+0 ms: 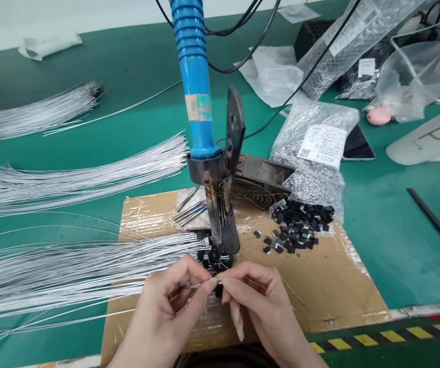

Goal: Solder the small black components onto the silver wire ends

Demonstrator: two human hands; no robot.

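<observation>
My left hand (169, 306) and my right hand (258, 306) meet low in the middle, over a piece of brown cardboard (330, 291). Both pinch a thin silver wire (200, 285) between thumb and forefinger. The right fingertips also seem to hold a small black component (218, 291) at the wire's end, though it is mostly hidden. Just beyond my fingers lies a small cluster of black components (214, 255) at the foot of a blue-handled soldering iron (194, 87) fixed upright in a dark stand (235, 153).
Bundles of silver wires (70, 179) fan across the green mat on the left. A pile of black components (300, 225) spills from a silver bag (311, 153) on the right. Further bags, cables, a phone (357, 145) and tools lie at the back and right.
</observation>
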